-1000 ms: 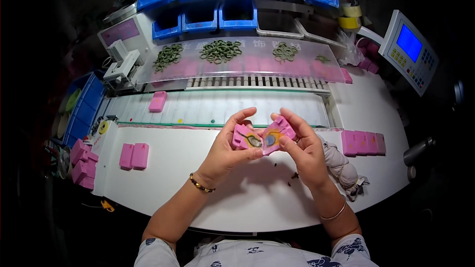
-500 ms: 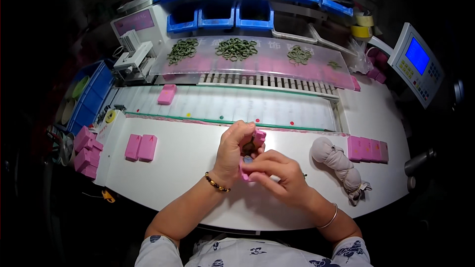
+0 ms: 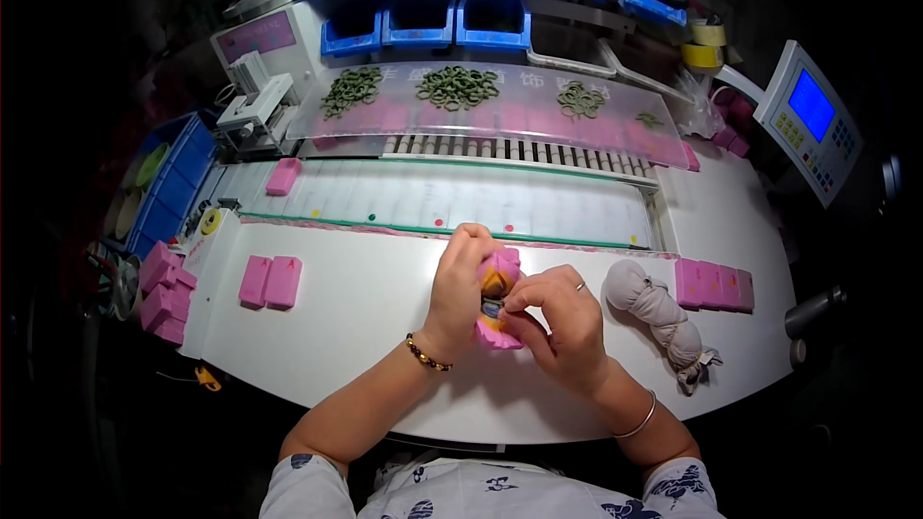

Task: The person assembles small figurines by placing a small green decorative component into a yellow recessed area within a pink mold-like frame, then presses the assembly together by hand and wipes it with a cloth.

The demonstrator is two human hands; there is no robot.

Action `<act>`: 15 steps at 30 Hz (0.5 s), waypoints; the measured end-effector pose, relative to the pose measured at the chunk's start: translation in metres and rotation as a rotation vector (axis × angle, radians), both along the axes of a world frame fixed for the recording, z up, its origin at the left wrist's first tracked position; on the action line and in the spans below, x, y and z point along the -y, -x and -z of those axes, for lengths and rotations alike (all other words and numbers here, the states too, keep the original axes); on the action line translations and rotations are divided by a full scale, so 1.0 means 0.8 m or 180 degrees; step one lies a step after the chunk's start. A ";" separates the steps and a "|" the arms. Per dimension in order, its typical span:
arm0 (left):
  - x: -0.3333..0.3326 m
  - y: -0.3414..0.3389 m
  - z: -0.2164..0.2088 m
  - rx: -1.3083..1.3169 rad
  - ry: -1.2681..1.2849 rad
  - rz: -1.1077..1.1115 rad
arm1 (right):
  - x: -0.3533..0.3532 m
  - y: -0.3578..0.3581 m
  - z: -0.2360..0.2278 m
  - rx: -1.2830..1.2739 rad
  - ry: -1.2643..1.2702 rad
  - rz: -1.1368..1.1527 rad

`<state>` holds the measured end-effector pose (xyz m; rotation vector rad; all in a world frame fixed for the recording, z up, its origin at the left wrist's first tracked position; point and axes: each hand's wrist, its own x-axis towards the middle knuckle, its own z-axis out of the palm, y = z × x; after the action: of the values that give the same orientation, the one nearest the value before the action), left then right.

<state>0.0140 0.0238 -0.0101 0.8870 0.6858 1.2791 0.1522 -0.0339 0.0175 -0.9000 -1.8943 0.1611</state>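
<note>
Farther left on the conveyor (image 3: 413,194) than half a second ago sits a lone pink block (image 3: 284,177). Above the white table (image 3: 356,327), the left hand (image 3: 456,293) curls snugly around a bent pink mould (image 3: 498,277); the right hand (image 3: 569,322) has thumb and fingers nearly together at its middle, whether gripping anything I can't tell.

On my remote feed, my left forearm (image 3: 370,399) and right forearm (image 3: 649,418) slant inward from the lower edge. My left hand (image 3: 458,293) stands upright, fingers curled in a holding grip; my right hand (image 3: 567,332) faces it, thumb and forefinger close together (their pressure I can't judge remotely)
</note>
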 end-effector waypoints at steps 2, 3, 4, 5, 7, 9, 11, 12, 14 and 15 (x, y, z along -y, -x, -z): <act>0.007 0.000 -0.025 0.0492 0.0687 0.0190 | 0.000 -0.004 -0.001 -0.0186 0.0182 0.0019; 0.007 0.003 -0.027 0.0492 0.0688 0.0184 | 0.000 -0.005 -0.002 -0.0376 0.0362 0.0010; 0.006 0.005 -0.029 0.0443 0.0682 0.0253 | 0.000 -0.007 -0.005 -0.0567 0.0681 -0.0031; 0.006 0.007 -0.030 0.0395 0.0676 0.0322 | 0.001 -0.006 -0.004 -0.0565 0.0685 -0.0039; 0.007 0.004 -0.030 0.0303 0.0716 0.0275 | 0.003 -0.009 0.000 -0.2270 0.1911 -0.0609; 0.005 0.006 -0.028 0.0201 0.0757 0.0204 | -0.002 -0.020 -0.001 -0.2538 0.1812 -0.0842; -0.002 0.014 -0.018 0.0485 0.1274 0.0225 | -0.005 -0.026 -0.010 -0.2677 0.1795 -0.0793; -0.006 0.017 -0.014 0.0448 0.1254 0.0304 | -0.008 -0.031 -0.008 -0.2676 0.1796 -0.0787; -0.007 0.018 -0.011 0.0245 0.1082 0.0365 | -0.014 -0.037 -0.003 -0.2854 0.2112 -0.0625; -0.006 0.017 -0.011 0.0046 0.0907 0.0421 | -0.015 -0.039 -0.003 -0.2853 0.2111 -0.0616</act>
<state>0.0006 0.0290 -0.0010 0.6771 0.7637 1.0384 0.1836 -0.0220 0.0198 -0.8471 -1.0604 1.1575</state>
